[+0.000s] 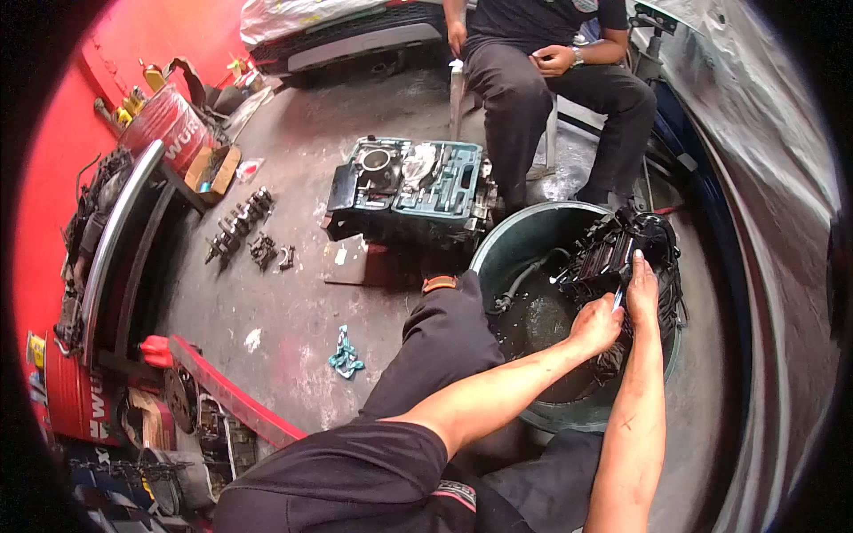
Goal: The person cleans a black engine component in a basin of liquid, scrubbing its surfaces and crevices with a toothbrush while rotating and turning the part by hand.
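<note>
A large dark green tub (484, 258) stands in front of me, with murky liquid in its bottom. My right hand (641, 289) grips the near side of a black engine part (597, 262), its thumb on top, and keeps it over the tub's right side. Dark cables or hoses (665, 253) hang around that part. Close beside it, my left hand (597, 326) is closed on a thin tool with a pale shaft (617, 298); its kind is hard to tell. The tool's tip points at the engine part. A grey hose (524, 282) lies inside the tub.
Beyond the tub, a person (524, 89) sits on a chair. An open tool case (435, 182) rests on an engine block. A crankshaft (240, 224), small metal parts (264, 251) and a teal rag (345, 354) lie on the floor. A red bar (231, 391) juts in at left.
</note>
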`<state>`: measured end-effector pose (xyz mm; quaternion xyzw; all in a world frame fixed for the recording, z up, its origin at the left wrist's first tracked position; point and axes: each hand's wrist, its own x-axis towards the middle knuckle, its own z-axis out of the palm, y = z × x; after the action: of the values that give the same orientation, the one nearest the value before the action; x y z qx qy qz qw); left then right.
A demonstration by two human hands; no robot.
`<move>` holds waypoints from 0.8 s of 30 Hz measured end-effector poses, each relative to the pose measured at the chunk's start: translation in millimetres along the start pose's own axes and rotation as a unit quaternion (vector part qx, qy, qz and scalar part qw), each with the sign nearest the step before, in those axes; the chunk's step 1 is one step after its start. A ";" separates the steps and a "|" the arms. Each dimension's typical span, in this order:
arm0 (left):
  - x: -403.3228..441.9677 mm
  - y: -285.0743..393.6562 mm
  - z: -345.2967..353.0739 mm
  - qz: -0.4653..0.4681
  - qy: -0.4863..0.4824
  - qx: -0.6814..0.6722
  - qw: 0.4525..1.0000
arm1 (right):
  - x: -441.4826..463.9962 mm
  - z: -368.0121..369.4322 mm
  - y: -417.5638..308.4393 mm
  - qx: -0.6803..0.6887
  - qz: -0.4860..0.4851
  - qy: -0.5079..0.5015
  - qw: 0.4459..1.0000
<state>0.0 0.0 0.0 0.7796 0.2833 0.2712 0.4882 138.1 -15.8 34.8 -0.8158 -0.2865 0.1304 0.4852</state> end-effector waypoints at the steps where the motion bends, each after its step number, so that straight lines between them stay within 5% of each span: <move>1: -5.7 9.4 4.4 -0.006 0.008 -0.004 1.000 | 1.7 -5.5 5.6 -0.013 -0.013 0.009 1.000; 5: -49.9 -3.0 -17.5 0.038 -0.043 0.049 0.997 | 0.8 13.8 4.5 0.028 -0.013 0.033 0.999; 9: -23.4 -0.6 -32.8 0.154 0.015 0.119 0.981 | 0.6 6.9 -3.2 0.035 -0.045 0.001 0.998; 11: -0.3 -7.9 -23.1 0.131 0.020 0.090 0.987 | 2.3 16.0 7.1 0.023 -0.087 0.038 0.995; 17: -57.3 -3.4 -17.0 0.006 -0.064 0.081 0.995 | -16.5 12.4 -27.0 0.066 -0.007 0.040 0.997; 24: -8.0 -2.7 -15.7 0.032 -0.015 0.078 0.996 | -5.7 17.6 -1.5 0.020 -0.042 0.023 0.999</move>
<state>-17.0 4.9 2.3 0.8276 0.2716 0.2521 0.4216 124.4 -6.0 27.0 -0.7960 -0.3067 0.0972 0.5128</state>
